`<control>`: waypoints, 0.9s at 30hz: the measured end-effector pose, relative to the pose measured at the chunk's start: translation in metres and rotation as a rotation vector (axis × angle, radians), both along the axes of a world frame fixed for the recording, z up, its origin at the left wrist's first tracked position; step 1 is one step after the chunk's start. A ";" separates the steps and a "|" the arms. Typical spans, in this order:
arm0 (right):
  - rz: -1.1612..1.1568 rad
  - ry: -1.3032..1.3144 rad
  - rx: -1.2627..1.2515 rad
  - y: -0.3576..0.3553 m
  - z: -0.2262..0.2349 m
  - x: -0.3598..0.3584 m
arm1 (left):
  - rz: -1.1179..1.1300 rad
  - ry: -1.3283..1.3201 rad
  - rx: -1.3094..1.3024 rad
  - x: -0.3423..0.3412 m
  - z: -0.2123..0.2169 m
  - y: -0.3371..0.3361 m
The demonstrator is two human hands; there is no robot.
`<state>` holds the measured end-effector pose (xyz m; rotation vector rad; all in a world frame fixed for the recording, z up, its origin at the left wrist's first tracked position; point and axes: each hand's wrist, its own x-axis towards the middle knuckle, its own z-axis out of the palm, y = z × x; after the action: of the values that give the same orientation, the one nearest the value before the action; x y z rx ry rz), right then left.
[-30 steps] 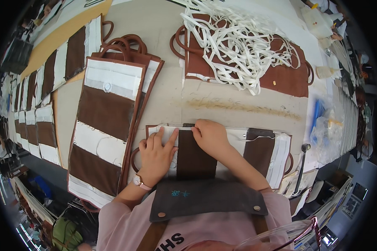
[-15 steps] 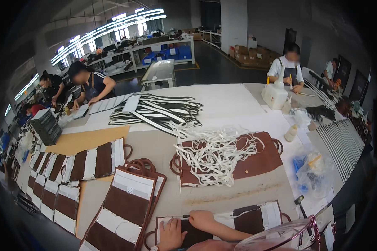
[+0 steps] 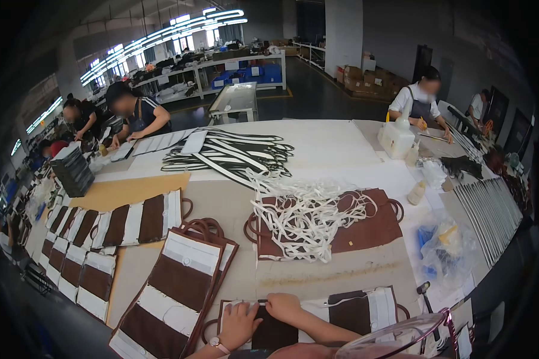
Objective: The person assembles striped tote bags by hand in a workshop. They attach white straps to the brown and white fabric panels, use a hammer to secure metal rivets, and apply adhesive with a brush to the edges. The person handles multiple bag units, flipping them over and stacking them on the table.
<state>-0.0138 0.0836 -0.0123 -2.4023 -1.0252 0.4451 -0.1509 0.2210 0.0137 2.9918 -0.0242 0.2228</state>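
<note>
A brown and white striped fabric bag panel (image 3: pixel 340 318) with rope handles at its ends lies flat at the front edge of the table. My left hand (image 3: pixel 238 323) rests palm down on its left white stripe, fingers spread. Beside it, my right hand (image 3: pixel 283 309) is closed at the panel's upper edge, over the dark stripe. A small dark piece (image 3: pixel 262 301) shows at that edge between the hands. What the right fingers pinch is hidden. A thin white cord (image 3: pixel 347 300) runs across the panel's right part.
Striped bags (image 3: pixel 182 272) are stacked at left. A tangle of white straps (image 3: pixel 308 221) lies on a brown bag (image 3: pixel 365 233). A hammer (image 3: pixel 424 289) and plastic bags (image 3: pixel 446 245) are at right. Across the table a co-worker (image 3: pixel 422 102) handles a thin strip.
The view has shifted slightly. My left forearm with its watch shows more, while both hands stay near the panel's upper edge. The co-worker at right has moved their hands apart and down.
</note>
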 end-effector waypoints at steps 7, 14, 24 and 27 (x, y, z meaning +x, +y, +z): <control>-0.002 0.056 -0.046 0.001 0.018 -0.004 | 0.047 -0.022 -0.083 -0.002 0.000 -0.001; 0.008 0.007 -0.037 0.000 0.014 -0.003 | 0.027 0.038 -0.019 0.006 -0.001 -0.004; -0.017 0.001 -0.008 -0.018 0.047 -0.014 | 0.095 0.198 -0.117 -0.011 0.000 -0.019; -0.015 0.084 0.080 -0.043 0.046 -0.004 | 0.117 0.197 -0.115 -0.015 -0.008 -0.023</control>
<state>-0.0179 0.0407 0.0334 -2.2993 -0.9695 0.4862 -0.1656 0.1978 0.0053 2.8878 0.1785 -0.0575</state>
